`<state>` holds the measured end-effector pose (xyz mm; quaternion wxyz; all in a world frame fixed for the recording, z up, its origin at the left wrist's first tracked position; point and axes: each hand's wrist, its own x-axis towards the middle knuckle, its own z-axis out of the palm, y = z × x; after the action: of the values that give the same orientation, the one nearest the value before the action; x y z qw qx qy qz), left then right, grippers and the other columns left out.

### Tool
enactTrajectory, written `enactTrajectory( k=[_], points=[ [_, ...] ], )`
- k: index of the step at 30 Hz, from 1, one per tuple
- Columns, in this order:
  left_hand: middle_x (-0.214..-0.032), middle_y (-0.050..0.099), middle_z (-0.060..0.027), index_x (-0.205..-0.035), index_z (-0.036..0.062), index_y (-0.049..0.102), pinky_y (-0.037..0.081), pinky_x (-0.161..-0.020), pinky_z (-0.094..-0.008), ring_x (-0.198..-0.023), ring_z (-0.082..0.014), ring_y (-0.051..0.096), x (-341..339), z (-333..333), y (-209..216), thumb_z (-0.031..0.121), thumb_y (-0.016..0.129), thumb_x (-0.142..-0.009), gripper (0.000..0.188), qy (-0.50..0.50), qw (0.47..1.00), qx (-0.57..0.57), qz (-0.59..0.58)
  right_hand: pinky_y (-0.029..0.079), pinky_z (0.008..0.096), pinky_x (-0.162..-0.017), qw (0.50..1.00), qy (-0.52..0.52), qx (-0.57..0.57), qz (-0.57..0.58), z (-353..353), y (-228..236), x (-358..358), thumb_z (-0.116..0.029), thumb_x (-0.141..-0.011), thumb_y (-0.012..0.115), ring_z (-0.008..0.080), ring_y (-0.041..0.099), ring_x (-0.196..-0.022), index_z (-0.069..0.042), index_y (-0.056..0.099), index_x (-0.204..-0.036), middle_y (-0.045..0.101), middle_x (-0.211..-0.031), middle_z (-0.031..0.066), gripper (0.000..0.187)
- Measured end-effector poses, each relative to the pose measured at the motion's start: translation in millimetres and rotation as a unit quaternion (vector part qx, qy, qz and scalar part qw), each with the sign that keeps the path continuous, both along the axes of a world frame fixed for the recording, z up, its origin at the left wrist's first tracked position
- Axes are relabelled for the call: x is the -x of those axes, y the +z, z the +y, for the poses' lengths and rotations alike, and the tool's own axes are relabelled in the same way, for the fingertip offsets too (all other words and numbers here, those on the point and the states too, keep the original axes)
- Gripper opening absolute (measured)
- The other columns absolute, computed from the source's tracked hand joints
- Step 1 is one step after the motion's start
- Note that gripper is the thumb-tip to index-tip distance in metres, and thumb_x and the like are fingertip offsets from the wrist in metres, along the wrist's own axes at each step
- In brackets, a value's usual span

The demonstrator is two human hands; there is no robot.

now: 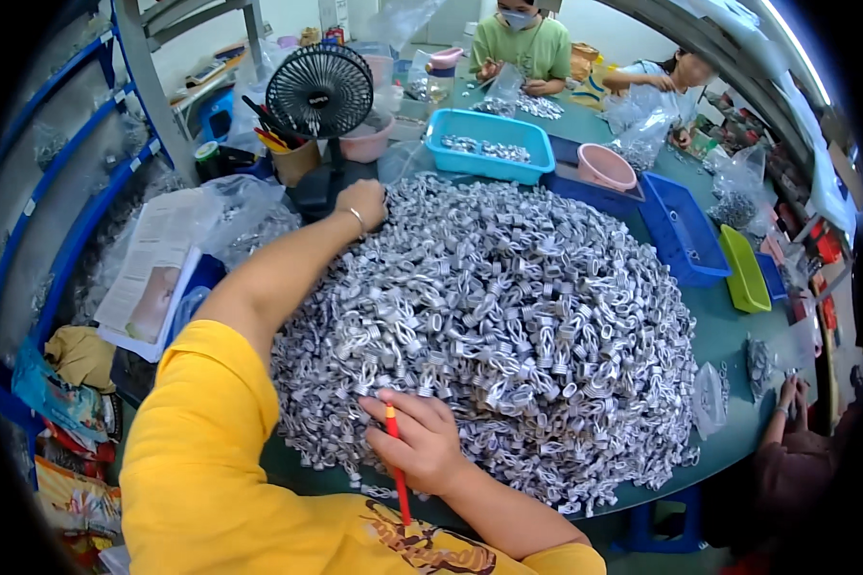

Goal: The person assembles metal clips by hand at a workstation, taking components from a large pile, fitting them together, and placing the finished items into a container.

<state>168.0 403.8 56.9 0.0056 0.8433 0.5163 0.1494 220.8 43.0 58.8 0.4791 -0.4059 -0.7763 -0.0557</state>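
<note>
From where I stand, the heap of silvery metal pieces [508, 316] fills the middle of the green tabletop [724, 340], mounded up and spreading away to the person's right, and the two hands meet it at different edges. The left hand [362, 203] is stretched out to the far left side, just beside the foot of the black fan [319, 88], its fingers bent down; whether they grip anything I cannot tell from here. The right hand [417, 446] is at the near edge, fingers over the closest pieces, grasping a red pen [399, 479] whose long axis runs up and down, from the fingertips back toward the person's chest. Whether a piece is pinched there as well, I cannot make out. So the bulk of the heap lies ahead and to the right of the right hand, which is the nearer to the front slope, and to the right of the left hand. The heap is broad all round, its pieces pointing every which way. Behind it sits a light-blue tray [489, 171] with more small pieces; a dark-blue bin [700, 277] stands off its right shoulder.
</note>
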Motion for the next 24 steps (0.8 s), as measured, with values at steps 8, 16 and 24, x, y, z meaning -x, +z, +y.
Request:
enactTrajectory(
  k=[8,16,24],
  points=[
    [-0.089,0.065,-0.0016,-0.112,0.0009,0.061,0.046,-0.06,-0.0201,-0.073,-0.0053,0.058,-6,1,59,0.022,0.055,-0.093,0.03,-0.267,0.878,0.318,-0.238,0.041,0.0292,-0.071,1.0,-0.024,0.011,-0.004,-1,-3,-1,-0.012,-0.074,0.06,0.0212,0.058,-0.106,-0.014,0.062,-0.082,0.065,-0.109,0.0041,0.008],
    [-0.126,0.051,-0.0197,-0.126,-0.0006,0.048,0.038,-0.098,-0.0382,-0.116,-0.0321,0.049,-61,42,-5,0.034,0.048,-0.093,0.048,-0.315,0.944,0.096,-0.04,0.041,0.0272,-0.072,0.999,-0.027,0.018,-0.017,1,-2,2,-0.011,-0.072,0.062,0.0193,0.059,-0.105,-0.016,0.062,-0.081,0.066,-0.106,0.0028,0.01],
    [-0.131,0.042,-0.0284,-0.131,0.0009,0.042,0.033,-0.103,-0.0456,-0.121,-0.0424,0.042,-97,69,-36,0.056,0.038,-0.091,0.068,-0.175,0.974,0.132,0.064,0.04,0.0268,-0.068,0.999,-0.023,0.024,-0.024,1,-3,1,-0.009,-0.07,0.067,0.0207,0.061,-0.098,-0.019,0.06,-0.08,0.069,-0.099,0.002,0.016]
  ],
)
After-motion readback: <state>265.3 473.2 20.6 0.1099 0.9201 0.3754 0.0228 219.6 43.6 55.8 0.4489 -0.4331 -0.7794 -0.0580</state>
